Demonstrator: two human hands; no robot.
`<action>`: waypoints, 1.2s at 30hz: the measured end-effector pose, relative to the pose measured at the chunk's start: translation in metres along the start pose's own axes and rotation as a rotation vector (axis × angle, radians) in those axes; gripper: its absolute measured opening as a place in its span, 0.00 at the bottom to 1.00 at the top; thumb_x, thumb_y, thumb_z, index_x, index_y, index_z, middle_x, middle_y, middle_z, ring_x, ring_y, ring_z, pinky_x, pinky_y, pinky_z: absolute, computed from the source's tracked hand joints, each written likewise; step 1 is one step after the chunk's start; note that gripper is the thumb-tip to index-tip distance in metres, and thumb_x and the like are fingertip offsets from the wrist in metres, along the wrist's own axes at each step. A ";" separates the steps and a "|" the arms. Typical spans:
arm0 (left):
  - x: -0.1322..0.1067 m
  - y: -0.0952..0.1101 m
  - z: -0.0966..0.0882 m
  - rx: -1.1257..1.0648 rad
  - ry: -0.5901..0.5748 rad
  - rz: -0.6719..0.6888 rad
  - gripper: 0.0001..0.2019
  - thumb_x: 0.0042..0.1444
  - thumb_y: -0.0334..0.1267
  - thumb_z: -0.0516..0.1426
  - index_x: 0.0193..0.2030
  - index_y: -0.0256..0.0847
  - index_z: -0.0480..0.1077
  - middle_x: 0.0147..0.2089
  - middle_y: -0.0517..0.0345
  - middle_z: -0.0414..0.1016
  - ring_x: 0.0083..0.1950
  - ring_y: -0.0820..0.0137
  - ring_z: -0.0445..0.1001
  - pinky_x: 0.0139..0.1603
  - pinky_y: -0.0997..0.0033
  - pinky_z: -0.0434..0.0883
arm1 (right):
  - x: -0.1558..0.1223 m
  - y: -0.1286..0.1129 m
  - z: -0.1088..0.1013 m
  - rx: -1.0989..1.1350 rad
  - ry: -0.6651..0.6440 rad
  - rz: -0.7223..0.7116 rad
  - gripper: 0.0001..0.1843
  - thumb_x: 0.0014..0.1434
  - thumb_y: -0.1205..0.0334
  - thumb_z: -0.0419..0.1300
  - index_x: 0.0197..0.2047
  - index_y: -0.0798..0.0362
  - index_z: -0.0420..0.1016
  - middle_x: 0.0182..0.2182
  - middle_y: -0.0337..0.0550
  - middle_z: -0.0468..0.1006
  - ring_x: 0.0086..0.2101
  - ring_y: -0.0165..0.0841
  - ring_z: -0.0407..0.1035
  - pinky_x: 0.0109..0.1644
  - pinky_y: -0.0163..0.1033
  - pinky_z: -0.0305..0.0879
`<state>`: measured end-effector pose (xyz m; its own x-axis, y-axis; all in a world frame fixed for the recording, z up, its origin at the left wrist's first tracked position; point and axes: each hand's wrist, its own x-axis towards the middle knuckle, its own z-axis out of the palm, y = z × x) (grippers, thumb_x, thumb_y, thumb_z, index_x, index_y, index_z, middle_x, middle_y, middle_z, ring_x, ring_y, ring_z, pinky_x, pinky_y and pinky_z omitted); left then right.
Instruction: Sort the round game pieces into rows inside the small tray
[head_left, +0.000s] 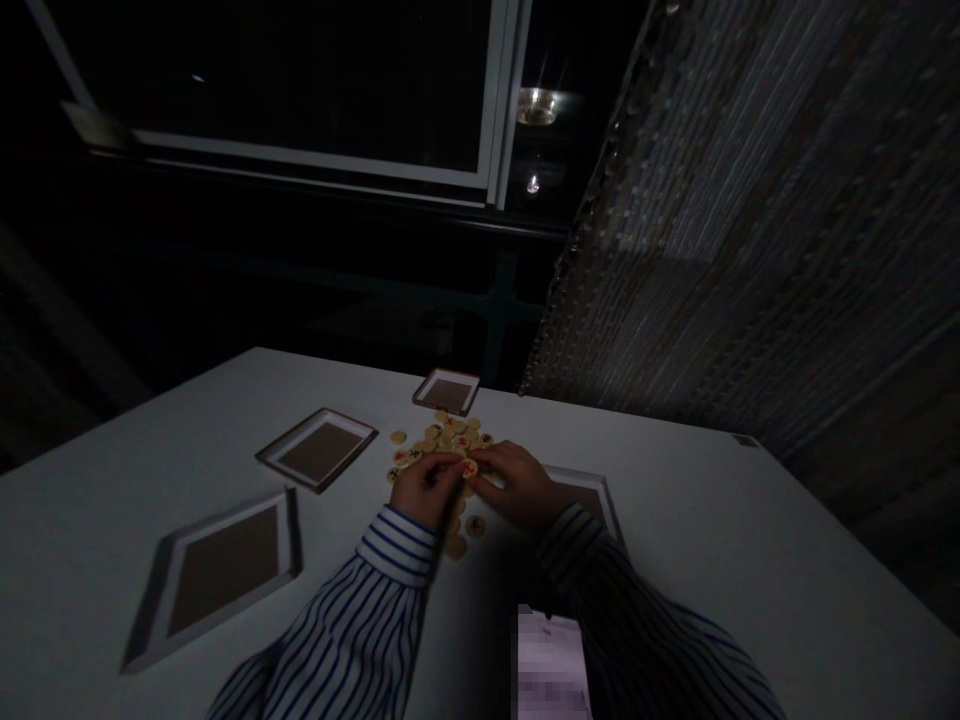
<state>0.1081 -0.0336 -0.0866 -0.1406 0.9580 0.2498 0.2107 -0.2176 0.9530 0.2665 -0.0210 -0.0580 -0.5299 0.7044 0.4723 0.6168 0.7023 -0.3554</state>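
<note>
A pile of several round yellow game pieces (450, 438) with red marks lies on the white table (112, 520). My left hand (421, 490) and my right hand (517, 482) meet over the near side of the pile, fingers curled. Between the fingertips of both hands sits one piece with a red mark (470, 467). More pieces (474, 525) lie below my hands. Striped sleeves cover both of my forearms.
Shallow white-rimmed square trays with brown bottoms lie on the table: one at near left (225, 570), one at middle left (319, 450), a small one behind the pile (446, 390), one partly under my right wrist (592, 495). A beaded curtain (750, 220) hangs at right; a dark window is behind.
</note>
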 end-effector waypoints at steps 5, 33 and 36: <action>-0.002 0.002 0.000 0.088 -0.025 0.014 0.11 0.44 0.44 0.57 0.30 0.38 0.73 0.28 0.58 0.77 0.31 0.68 0.75 0.35 0.69 0.72 | 0.000 0.000 -0.001 -0.127 -0.082 -0.027 0.16 0.54 0.57 0.56 0.45 0.54 0.70 0.38 0.45 0.75 0.40 0.33 0.65 0.44 0.38 0.56; 0.012 -0.019 -0.020 0.865 -0.070 0.331 0.14 0.52 0.39 0.49 0.41 0.40 0.72 0.43 0.51 0.75 0.46 0.61 0.70 0.47 0.60 0.66 | -0.008 -0.001 -0.011 -0.367 -0.444 0.044 0.12 0.50 0.57 0.54 0.35 0.52 0.73 0.35 0.45 0.74 0.38 0.36 0.66 0.41 0.39 0.57; 0.012 -0.021 -0.018 0.890 -0.086 0.335 0.15 0.52 0.40 0.50 0.43 0.41 0.71 0.45 0.51 0.74 0.46 0.60 0.70 0.46 0.60 0.67 | -0.009 0.000 -0.008 -0.372 -0.443 0.025 0.12 0.50 0.57 0.54 0.35 0.52 0.73 0.34 0.45 0.74 0.37 0.36 0.67 0.39 0.39 0.57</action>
<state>0.0845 -0.0207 -0.1002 0.1251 0.8899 0.4387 0.8906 -0.2956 0.3457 0.2764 -0.0280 -0.0557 -0.6566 0.7521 0.0561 0.7526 0.6583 -0.0168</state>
